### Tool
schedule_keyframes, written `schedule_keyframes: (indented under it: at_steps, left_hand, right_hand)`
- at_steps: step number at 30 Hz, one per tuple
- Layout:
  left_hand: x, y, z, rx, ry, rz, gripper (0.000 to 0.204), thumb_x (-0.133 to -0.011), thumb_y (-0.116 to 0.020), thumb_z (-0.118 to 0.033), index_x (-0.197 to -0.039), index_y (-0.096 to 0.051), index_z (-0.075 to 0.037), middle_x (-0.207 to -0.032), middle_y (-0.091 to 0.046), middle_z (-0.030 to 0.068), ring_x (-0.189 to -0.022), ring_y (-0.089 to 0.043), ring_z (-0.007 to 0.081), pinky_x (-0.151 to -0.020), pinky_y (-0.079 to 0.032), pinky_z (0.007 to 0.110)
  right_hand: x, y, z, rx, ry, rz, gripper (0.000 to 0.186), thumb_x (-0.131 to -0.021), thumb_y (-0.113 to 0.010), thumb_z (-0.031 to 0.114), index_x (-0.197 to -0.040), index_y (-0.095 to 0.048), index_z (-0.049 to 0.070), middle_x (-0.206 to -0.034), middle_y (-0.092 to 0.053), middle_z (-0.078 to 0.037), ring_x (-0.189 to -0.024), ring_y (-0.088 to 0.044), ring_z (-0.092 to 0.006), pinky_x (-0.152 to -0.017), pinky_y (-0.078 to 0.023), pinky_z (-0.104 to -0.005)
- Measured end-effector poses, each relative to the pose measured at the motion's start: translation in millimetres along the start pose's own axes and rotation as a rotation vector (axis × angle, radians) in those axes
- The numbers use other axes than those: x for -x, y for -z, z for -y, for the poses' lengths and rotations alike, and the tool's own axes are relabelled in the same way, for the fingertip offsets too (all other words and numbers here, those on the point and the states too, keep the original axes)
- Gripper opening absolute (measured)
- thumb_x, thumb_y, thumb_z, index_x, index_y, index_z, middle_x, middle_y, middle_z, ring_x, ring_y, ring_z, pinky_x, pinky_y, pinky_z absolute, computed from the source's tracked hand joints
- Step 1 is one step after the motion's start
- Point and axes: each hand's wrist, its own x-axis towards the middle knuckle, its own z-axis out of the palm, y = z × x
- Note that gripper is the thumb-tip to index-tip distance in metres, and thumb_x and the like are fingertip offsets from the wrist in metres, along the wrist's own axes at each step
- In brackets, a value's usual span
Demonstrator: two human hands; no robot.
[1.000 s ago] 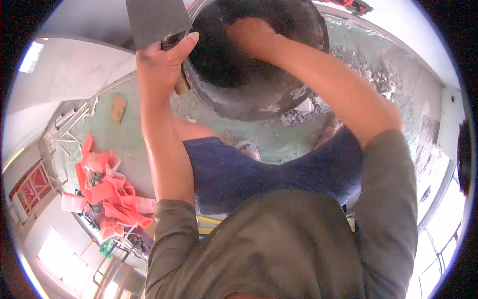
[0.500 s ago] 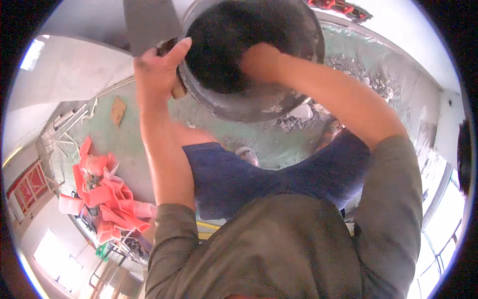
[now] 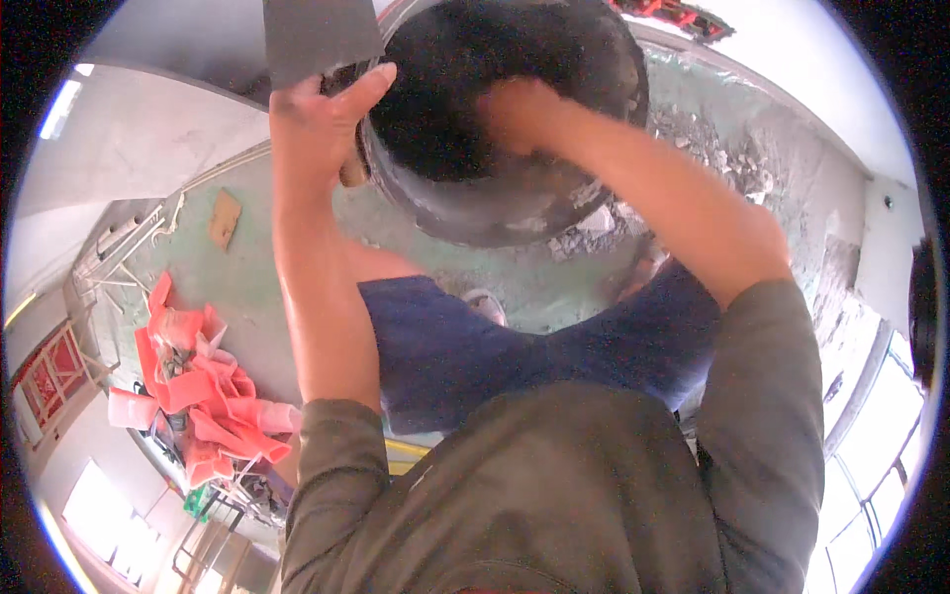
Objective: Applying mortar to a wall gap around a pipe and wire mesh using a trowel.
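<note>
My left hand grips a trowel or scraper with a broad dark grey blade pointing up; part of a wooden handle shows below, beside the rim of a large dark round bucket. My right hand is reaching down inside the bucket, over its black interior, with its fingers blurred and hidden in the dark; what it touches there cannot be made out.
Grey rubble lies on the green floor right of the bucket. Pink crumpled sheets are heaped at the left, near pale pipes and a cardboard piece. My thighs in blue shorts are below the bucket.
My right hand first moved down within the bucket, then slightly up. My left hand with the tool dipped a little and came back up, keeping its grip.
</note>
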Motion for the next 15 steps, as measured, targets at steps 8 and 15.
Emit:
schedule_keyframes:
  at_steps: [8,15]
  left_hand:
    - [-1,-9,1,-0.020,0.009,0.040,0.037,-0.068,-0.079,-0.030,-0.086,-0.069,0.000,-0.072,-0.065,0.0051,-0.065,-0.056,0.0128,-0.065,-0.048,0.030]
    - [11,-5,-6,0.007,-0.040,0.074,0.042,-0.071,-0.075,-0.037,-0.086,-0.068,0.001,-0.075,-0.068,0.0095,-0.065,-0.060,0.0149,-0.067,-0.049,0.030]
  right_hand:
    - [-48,-10,30,-0.346,-0.185,-0.176,0.033,-0.078,-0.058,0.012,-0.110,-0.062,0.005,-0.096,-0.067,-0.019,-0.087,-0.066,-0.0357,-0.071,-0.054,-0.0450]
    - [22,-35,-24,-0.143,-0.006,0.039,0.023,-0.077,-0.054,0.010,-0.096,-0.067,0.006,-0.085,-0.067,-0.019,-0.084,-0.067,-0.0348,-0.067,-0.055,-0.0473]
